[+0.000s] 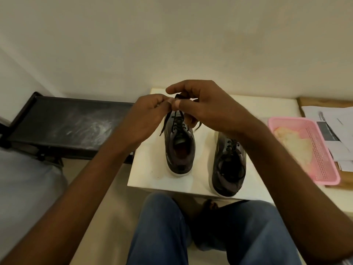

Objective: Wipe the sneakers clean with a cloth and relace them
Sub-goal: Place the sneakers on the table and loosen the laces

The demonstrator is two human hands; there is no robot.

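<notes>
Pale cream walls fill the upper half of the frame, and below them, at centre, sits the white surface [145, 169] you are working over. Two dark sneakers stand on it side by side, heels toward you. Your left sneaker [179, 146] is just left of centre, its tongue pulled up and its lace [165, 122] partly loose, one flat end trailing down its left side. The right sneaker [228, 165] stands near it toward the lower right, closer to the front edge, laces threaded and its white sole showing.

Your left hand [147, 119] is above the toe end of the left sneaker, fingers curled in, thumb and forefinger pinched shut on the lace. Your right hand [206, 108] meets it from the right, thumb tip touching the left hand's fingertips; it too pinches the lace, with the forefinger arched over the top and the other fingers half bent. A loop of lace pokes up between the two hands.

At the right of the frame a pink basket [324, 169] holds a pale yellow cloth [294, 140], with papers [336, 119] behind it on a wooden top. A dark bench [66, 123] lies at the left. Your knees in blue jeans [162, 230] fill the bottom centre.
</notes>
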